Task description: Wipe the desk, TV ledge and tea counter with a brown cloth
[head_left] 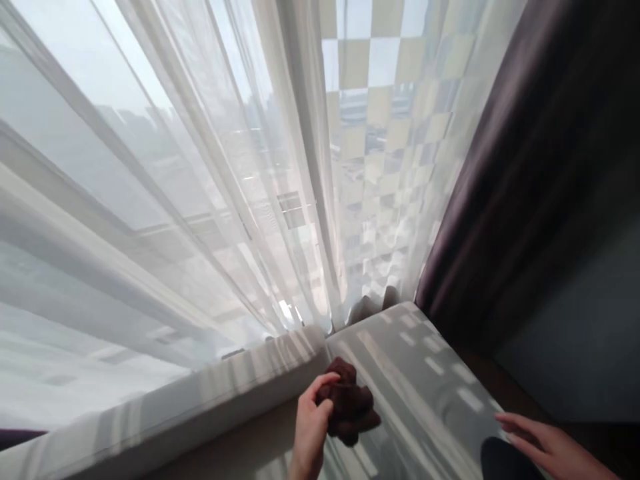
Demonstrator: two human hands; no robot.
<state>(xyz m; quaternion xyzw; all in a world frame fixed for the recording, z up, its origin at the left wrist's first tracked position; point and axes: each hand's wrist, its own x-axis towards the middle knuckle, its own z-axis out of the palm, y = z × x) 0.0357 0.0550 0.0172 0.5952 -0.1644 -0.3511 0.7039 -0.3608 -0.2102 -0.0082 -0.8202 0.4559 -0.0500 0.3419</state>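
My left hand (313, 421), low in the middle of the view, is closed on a bunched dark brown cloth (350, 399). Thumb and fingers pinch its left side, and the rest of the cloth hangs in folds over a light grey padded seat (430, 393). Whether the cloth touches the seat I cannot tell. At the lower right, my right hand (547, 443) has its fingers stretched out near the seat's right edge, with nothing visible in it. Beside it, a dark rounded shape (507, 460), perhaps a knee, covers part of this hand.
A padded backrest (215, 400) runs along the left of the seat. Sheer white curtains (190, 167) hang before tall windows, with a checkered panel (383, 63) behind them. A dark purple curtain (480, 180) hangs at the right.
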